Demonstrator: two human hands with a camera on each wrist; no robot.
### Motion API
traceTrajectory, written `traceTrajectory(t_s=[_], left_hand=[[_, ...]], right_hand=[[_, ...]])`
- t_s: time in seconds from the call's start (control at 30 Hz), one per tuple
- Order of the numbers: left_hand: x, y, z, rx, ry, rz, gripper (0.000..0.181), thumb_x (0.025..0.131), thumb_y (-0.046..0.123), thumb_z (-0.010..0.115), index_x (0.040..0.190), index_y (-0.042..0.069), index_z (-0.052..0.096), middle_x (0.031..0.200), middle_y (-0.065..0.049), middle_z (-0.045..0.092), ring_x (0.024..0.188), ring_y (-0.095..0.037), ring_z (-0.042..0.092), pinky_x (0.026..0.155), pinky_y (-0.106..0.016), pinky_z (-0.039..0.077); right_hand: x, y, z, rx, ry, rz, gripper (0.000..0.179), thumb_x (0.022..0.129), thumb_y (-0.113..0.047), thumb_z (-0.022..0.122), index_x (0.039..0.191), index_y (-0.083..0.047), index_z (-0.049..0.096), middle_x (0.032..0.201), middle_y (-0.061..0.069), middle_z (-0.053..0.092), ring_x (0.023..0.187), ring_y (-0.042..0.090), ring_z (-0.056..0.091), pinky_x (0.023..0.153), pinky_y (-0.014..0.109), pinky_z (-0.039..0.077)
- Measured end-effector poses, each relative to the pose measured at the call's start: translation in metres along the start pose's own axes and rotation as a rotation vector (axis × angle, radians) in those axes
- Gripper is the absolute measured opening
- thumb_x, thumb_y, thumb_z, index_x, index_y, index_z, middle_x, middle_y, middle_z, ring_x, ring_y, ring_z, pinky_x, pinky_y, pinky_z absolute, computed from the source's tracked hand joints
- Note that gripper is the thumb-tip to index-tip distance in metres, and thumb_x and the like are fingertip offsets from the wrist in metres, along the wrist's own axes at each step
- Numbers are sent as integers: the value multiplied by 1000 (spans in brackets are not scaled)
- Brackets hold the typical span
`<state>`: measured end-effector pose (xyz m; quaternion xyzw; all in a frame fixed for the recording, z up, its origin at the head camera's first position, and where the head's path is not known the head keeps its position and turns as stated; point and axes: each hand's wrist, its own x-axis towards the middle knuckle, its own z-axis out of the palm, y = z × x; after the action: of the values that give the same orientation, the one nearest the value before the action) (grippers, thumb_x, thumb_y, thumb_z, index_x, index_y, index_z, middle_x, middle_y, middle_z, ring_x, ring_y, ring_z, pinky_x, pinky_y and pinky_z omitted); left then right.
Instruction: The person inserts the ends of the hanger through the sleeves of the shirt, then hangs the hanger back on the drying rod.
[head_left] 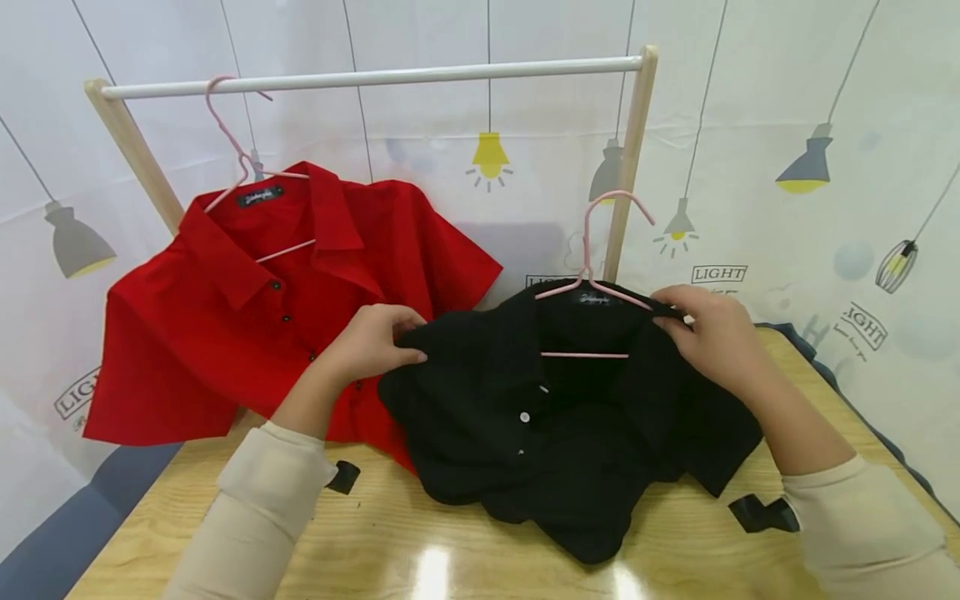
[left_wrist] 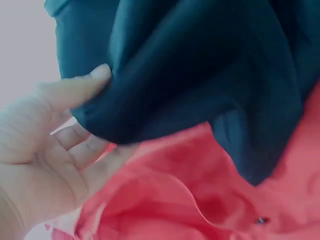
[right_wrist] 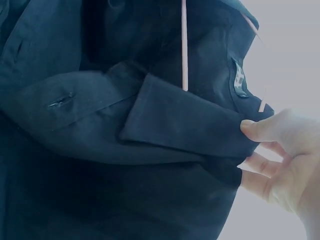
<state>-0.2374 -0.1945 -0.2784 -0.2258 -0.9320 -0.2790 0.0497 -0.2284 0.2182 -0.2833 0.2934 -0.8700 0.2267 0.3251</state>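
Note:
A black short-sleeved shirt (head_left: 577, 450) with pale buttons hangs on a pink hanger (head_left: 586, 242), held up over the table. My left hand (head_left: 378, 340) pinches its sleeve on the left side; in the left wrist view the thumb (left_wrist: 101, 73) lies on top of the cloth and the fingers are behind it. With my right hand (head_left: 708, 333) I pinch the shirt at the shoulder by the collar (right_wrist: 190, 120), close to the hanger's arm. The hanger's hook stands free of the rail. Behind and to the left, a red shirt (head_left: 277, 333) hangs on another pink hanger (head_left: 225, 133).
A white rail (head_left: 375, 77) on wooden posts (head_left: 632, 167) stands at the back, bearing the red shirt's hanger. Below is a wood-grain table (head_left: 375, 542) with small black pieces (head_left: 343, 477) on it. A white curtain printed with lamps (head_left: 825, 83) hangs behind.

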Motion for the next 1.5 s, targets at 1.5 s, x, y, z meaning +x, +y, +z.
traceTrajectory(t_s=[1.5], left_hand=[[-33,45,5,532,283,196,11,85,1,72,92,6,64,76,-7,59,58,-22,56,51,-35,49]], right_hand=[[18,-50,-9,21,132,-110,47,70,-5,86,114,-1,68,105,14,67,85,26,62,71,32,51]])
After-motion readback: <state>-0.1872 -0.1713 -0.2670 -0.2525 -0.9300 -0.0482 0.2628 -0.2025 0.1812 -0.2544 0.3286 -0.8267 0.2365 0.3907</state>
